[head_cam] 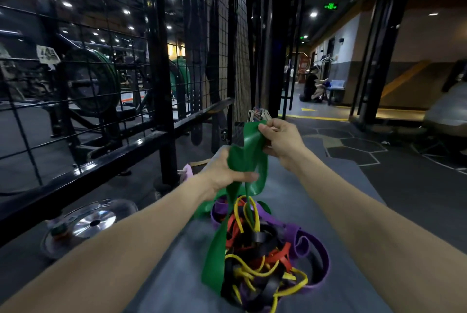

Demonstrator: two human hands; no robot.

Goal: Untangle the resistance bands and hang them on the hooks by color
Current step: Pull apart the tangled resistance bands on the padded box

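Both hands [222, 173] [279, 140] grip green band [249, 158]; lower end buried in tangle [265, 257].

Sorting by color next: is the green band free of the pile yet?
Not free. Both hands hold the green band up, but its lower part lies in the tangled pile.

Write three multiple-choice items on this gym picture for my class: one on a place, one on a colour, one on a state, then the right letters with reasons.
1. Where does the pile of bands lie?
A. on a grey mat
B. on a hook
C. on a bench

2. Which colour is the band held up?
A. red
B. green
C. yellow

3. How is the green band held?
A. by the left hand only
B. by neither hand
C. by both hands

Key: 1 A, the pile rests on the mat. 2 B, the lifted band is green. 3 C, the left hand and right hand both grip it.
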